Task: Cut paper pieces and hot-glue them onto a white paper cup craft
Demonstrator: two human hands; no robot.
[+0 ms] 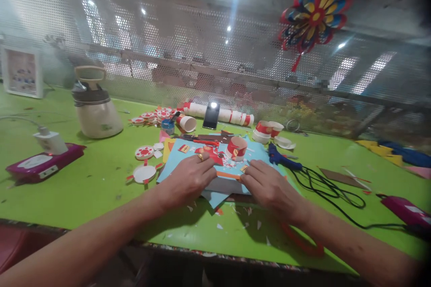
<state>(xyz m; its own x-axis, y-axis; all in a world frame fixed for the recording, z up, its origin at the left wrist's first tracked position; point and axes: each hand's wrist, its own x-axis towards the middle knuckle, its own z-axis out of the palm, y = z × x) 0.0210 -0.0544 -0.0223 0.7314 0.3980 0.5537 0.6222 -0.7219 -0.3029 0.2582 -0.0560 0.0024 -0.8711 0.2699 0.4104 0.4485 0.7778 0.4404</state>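
Observation:
An orange paper strip [229, 175] stretches between my two hands, low over blue paper sheets [171, 157]. Its left end meets the fingers of my left hand [193, 175], which wears a ring; the fingers are closed on it. At the other end, my right hand [266, 184] pinches the strip between thumb and fingers. Just beyond the strip stands a cut red-and-white paper cup ring [236, 149]. Red paper pieces [207, 153] and orange-handled scissors [206, 142] lie beside it. Dark grey paper [229, 186] is underneath the strip.
A blue glue gun [283, 158] with a looping black cable lies right. Purple power strips [43, 161] [409, 210] sit at both sides. Cut cups [264, 130], a phone [211, 115], a blue jar [167, 126], paper discs [144, 173] and a spray bottle [97, 114] stand around.

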